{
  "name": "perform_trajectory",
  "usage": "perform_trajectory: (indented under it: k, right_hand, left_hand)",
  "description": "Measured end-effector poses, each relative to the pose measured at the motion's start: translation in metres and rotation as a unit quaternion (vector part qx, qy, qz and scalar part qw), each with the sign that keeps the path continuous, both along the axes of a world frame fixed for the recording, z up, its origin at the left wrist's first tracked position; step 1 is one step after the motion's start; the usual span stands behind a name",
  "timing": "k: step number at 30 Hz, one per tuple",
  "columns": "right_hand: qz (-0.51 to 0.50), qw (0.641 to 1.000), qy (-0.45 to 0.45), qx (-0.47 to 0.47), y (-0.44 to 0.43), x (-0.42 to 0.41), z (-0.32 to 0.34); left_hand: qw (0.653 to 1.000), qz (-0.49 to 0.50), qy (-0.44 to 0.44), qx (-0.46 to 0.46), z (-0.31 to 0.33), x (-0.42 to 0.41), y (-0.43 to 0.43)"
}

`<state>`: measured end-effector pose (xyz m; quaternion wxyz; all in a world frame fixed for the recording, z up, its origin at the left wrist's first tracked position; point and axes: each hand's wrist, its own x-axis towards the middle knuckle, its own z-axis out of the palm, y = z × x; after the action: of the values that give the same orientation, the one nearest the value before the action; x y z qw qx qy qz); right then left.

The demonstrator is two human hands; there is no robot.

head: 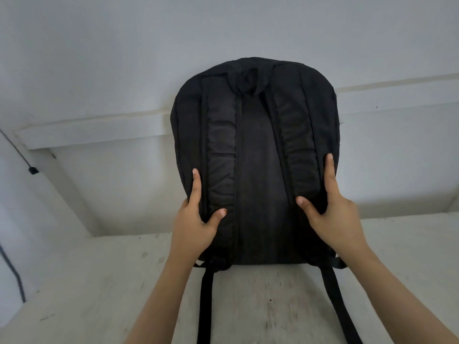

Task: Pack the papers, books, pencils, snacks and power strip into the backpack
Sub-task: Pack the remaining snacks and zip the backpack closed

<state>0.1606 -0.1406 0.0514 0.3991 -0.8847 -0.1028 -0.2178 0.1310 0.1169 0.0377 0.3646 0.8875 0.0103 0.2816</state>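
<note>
A black backpack [255, 150] stands upright on the pale surface [99, 281], its back panel and two padded shoulder straps facing me. My left hand [196, 219] grips its lower left side, thumb on the back panel and index finger along the edge. My right hand [332, 212] grips the lower right side the same way, thumb pressed on the right strap. Two strap ends hang down over the surface toward me. No papers, books, pencils, snacks or power strip are in sight.
A white wall with a horizontal ledge [99, 130] rises right behind the backpack. A thin dark cable with a small black clip [32, 170] runs down the wall at far left.
</note>
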Motion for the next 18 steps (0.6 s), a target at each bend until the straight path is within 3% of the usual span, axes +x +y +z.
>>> perform_trajectory:
  k: [9, 14, 18]
  right_hand:
    - [0.028, 0.998, 0.056, -0.028, 0.007, -0.006, -0.022]
    - [-0.016, 0.999, 0.031, -0.004, -0.003, -0.029, -0.039]
    - [-0.126, 0.991, -0.007, -0.040, -0.022, -0.055, -0.073]
  left_hand:
    - [0.998, -0.054, 0.007, -0.012, -0.016, -0.016, 0.003]
    - [0.998, 0.062, -0.015, -0.007, -0.054, -0.053, 0.001]
    - [0.990, 0.113, 0.070, -0.052, -0.091, -0.093, 0.005]
